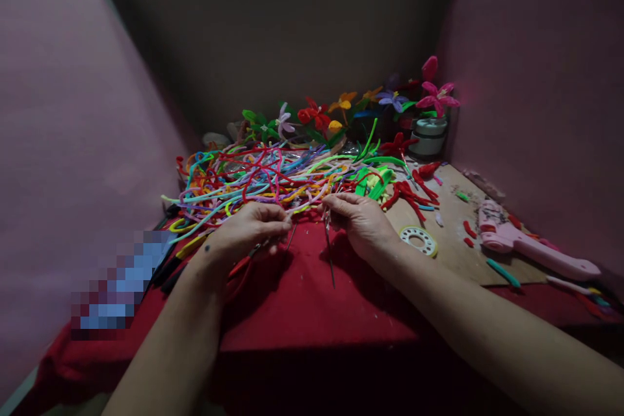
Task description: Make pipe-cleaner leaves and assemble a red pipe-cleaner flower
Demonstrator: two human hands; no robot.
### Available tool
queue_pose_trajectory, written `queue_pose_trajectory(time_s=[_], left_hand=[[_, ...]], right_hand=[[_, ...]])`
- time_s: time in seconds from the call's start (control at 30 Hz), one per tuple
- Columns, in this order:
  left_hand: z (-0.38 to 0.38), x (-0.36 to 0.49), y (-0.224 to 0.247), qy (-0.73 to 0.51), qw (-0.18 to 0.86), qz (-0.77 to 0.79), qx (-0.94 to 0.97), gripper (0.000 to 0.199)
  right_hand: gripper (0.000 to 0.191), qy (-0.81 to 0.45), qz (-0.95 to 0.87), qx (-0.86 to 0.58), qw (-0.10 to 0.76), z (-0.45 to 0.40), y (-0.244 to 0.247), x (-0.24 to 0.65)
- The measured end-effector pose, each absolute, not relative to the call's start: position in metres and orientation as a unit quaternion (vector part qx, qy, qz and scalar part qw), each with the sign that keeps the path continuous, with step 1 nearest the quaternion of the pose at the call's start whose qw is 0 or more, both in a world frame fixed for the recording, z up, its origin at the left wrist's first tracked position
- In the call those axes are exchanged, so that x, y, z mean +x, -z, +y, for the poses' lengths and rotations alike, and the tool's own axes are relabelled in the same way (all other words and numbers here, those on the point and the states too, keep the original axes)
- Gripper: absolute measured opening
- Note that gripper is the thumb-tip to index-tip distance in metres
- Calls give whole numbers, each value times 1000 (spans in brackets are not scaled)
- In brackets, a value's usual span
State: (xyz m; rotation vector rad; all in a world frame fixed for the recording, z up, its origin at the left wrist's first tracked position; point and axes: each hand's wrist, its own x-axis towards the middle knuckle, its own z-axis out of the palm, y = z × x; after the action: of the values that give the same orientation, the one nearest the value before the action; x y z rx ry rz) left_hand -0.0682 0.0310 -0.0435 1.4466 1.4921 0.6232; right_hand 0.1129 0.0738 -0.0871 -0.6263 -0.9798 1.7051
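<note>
My left hand [260, 226] is closed in a pinch over the front edge of the pipe cleaner pile. A thin dark wire [292, 237] shows at its fingertips. To its right, my right hand [361, 224] also pinches, with a thin dark stem [331, 266] pointing down from its fingers. What sits right between the fingertips is small and dim. A pale pink pipe cleaner [307, 207] runs between the two hands; whether either holds it I cannot tell. Behind them spreads a tangled heap of coloured pipe cleaners [263, 172]. A red-handled tool [240, 266] lies partly hidden under my left hand.
Pipe cleaner flowers [314, 114] stand at the back, one pink beside a grey pot [429, 136]. At right, a board [453, 208] carries red pieces, a yellow-rimmed spool [418, 242] and a pink-handled tool [536, 247]. Red cloth [312, 318] covers the table. Walls flank both sides.
</note>
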Motion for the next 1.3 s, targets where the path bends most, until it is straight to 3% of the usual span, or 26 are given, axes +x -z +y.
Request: queue_pose_trajectory(time_s=[0.27,0.47,0.67,0.93,1.3], left_hand=[[35,-86,54,-68,270,712,644,27],[34,-73,42,-158,76,688,704,19],[32,-31,15,-302,238,622,683,25],[40,-36,25,-305,407,611,607,24],[44,-41,36,-329,383,614,607,19]], right_hand=[[17,-741,-439,-282,423,70,92,111],[19,-728,-467,-287,412,68,92,110],[20,-747,-466,-288,377,66,91,109],[20,-748,-471,-269,383,68,95,111],[18,-758,-450,-274,386,69,94,110]])
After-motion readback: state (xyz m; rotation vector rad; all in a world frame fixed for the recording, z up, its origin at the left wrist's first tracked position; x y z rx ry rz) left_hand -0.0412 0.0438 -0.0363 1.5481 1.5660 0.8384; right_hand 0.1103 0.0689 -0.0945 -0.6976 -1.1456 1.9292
